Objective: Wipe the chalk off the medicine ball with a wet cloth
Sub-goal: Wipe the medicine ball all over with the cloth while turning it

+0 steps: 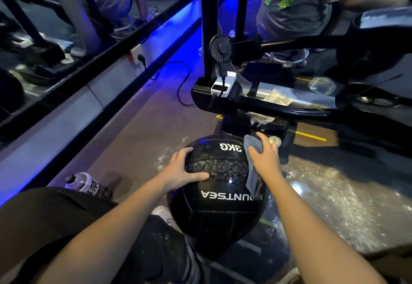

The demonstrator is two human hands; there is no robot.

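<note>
A black medicine ball (pixel 219 208) with white "3KG" and "MOUNTSEA" lettering sits on the floor between my legs. Its top band looks wet and shiny. My left hand (pixel 182 170) lies spread on the ball's upper left, fingers straight, steadying it. My right hand (pixel 265 158) presses a grey-blue cloth (pixel 253 165) against the ball's upper right side with flat fingers. The cloth hangs down along the ball under my palm.
A plastic bottle (pixel 85 183) lies on the floor to the left of my knee. A black machine frame (pixel 278 107) with a small fan (pixel 221 49) and a white charger (pixel 223 86) stands just behind the ball. The floor at the right is wet. A person stands beyond the frame.
</note>
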